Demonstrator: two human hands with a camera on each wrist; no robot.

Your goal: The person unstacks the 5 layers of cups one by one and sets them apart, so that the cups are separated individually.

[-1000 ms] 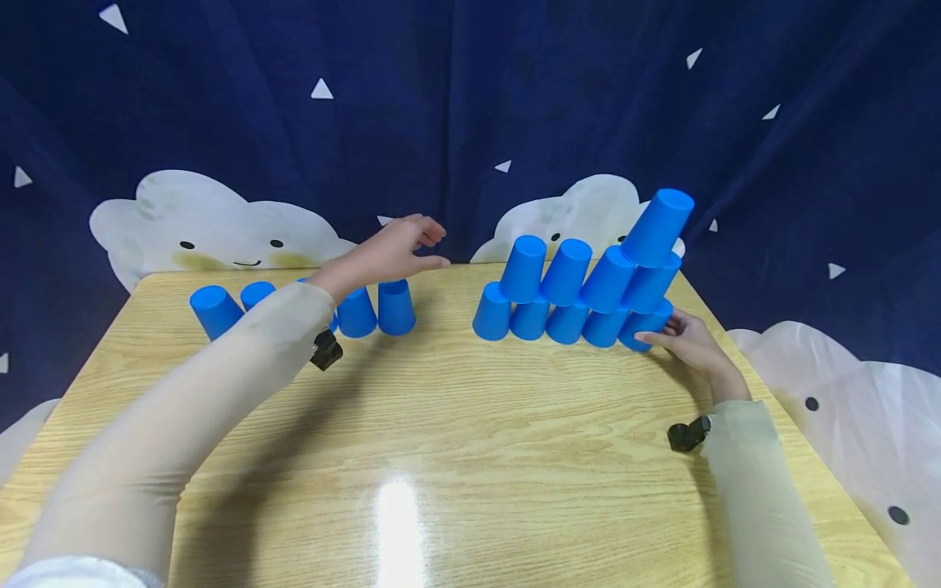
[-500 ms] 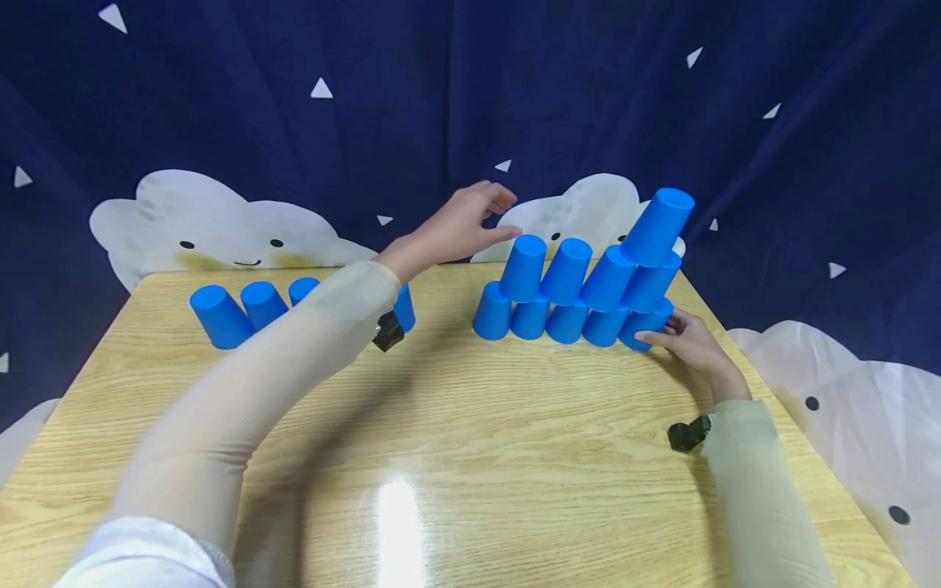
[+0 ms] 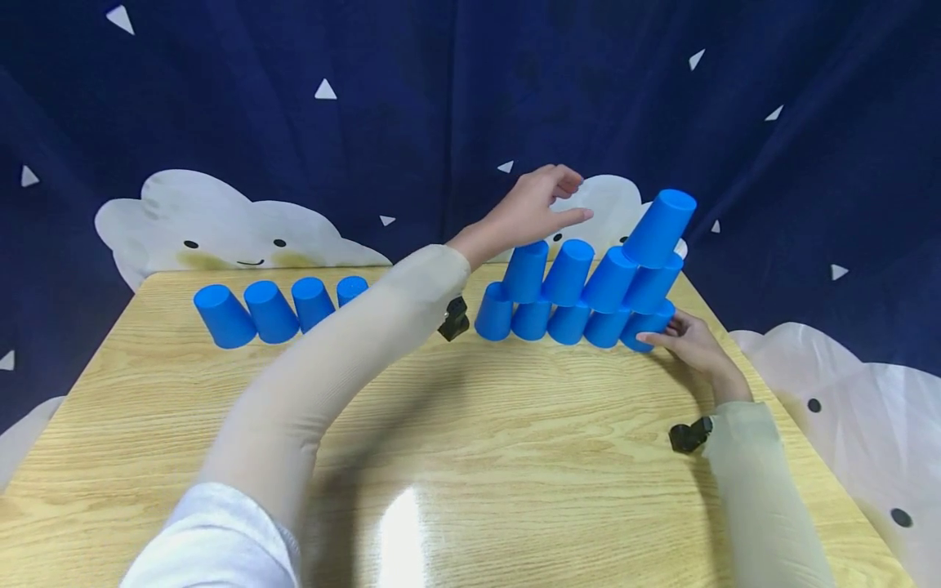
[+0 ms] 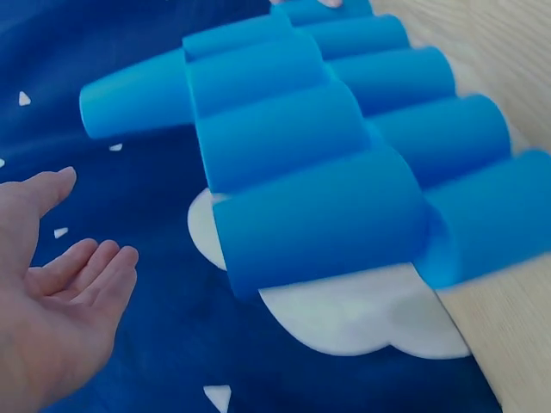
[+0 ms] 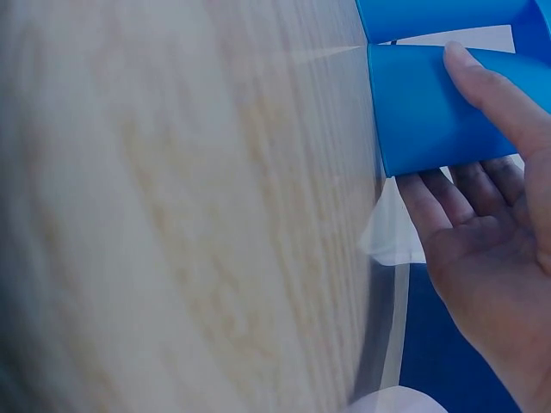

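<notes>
Blue plastic cups stand upside down in a stepped stack at the right back of the table. Several form the bottom row, several the second row, and one top cup (image 3: 659, 229) sits at the right end. My left hand (image 3: 535, 204) hovers above the left end of the second row, by the second-row cup (image 3: 525, 273), holding nothing; in the left wrist view its fingers are parted from the thumb. My right hand (image 3: 691, 347) grips the rightmost bottom cup (image 5: 439, 112), thumb on the near side and fingers on the other.
Another row of upside-down blue cups (image 3: 272, 313) stands at the left back of the wooden table (image 3: 515, 441), its right end hidden behind my left arm. A dark blue curtain (image 3: 397, 106) with white clouds hangs behind the table.
My left hand has moved right and up, from beside the left cup row to above the stack. My right hand has stayed on the bottom cup, and the stack stands the same.
</notes>
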